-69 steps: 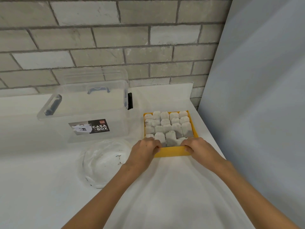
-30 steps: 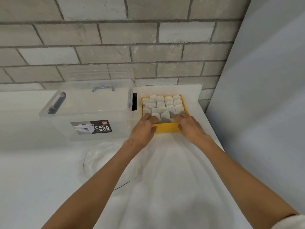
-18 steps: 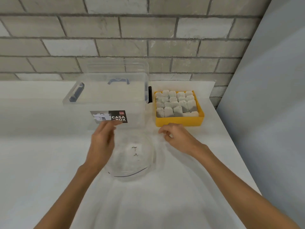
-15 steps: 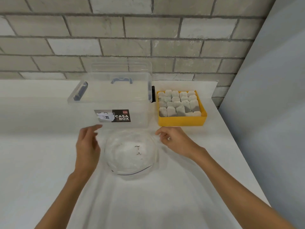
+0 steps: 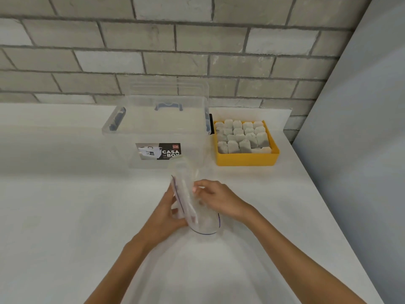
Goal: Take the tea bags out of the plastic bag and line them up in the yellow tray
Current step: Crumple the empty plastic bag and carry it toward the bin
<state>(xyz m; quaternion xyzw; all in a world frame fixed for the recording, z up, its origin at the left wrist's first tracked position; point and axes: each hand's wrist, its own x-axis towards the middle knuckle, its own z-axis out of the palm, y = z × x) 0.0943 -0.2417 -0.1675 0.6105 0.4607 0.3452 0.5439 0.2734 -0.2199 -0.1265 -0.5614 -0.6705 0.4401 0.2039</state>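
**Left hand** (image 5: 166, 216). Nearest item. Fingers and thumb are curled round the left side of the plastic bag (image 5: 185, 172), grasping it.

**Right hand** (image 5: 219, 200). Just across from the left hand. Its fingertips pinch the bag's right wall.

**Plastic bag.** Clear, zip-top, with a blue closure line. It is held between the two hands, its far end rising beyond the fingers. No tea bag shows through the film, only faint specks too small to identify. Whether its near end rests on the white tabletop (image 5: 65, 216) cannot be told.

**Storage box** (image 5: 157, 128). Clear and lidded, with dark handles and a printed label (image 5: 158, 151). It stands beyond the left hand, directly behind the bag's far end.

**Yellow tray** (image 5: 247, 160). Beyond the right hand, on its outer side and just beside the box. Tea bags (image 5: 241, 137) stand packed in rows, and the front-right one lies flatter than the rest.

**Brick wall** (image 5: 197, 51). Farthest item.

**Handling note.** The tray looks full, so the step in hand is probably checking the bag.
- Spread the bag's mouth with both hands and sight through the film.
- Keep the pinch light, because thin plastic is likely to slip or cling.
- If anything remains, carry it to the tray rather than shaking it out.
- Stand the flat bag upright to finish the row.
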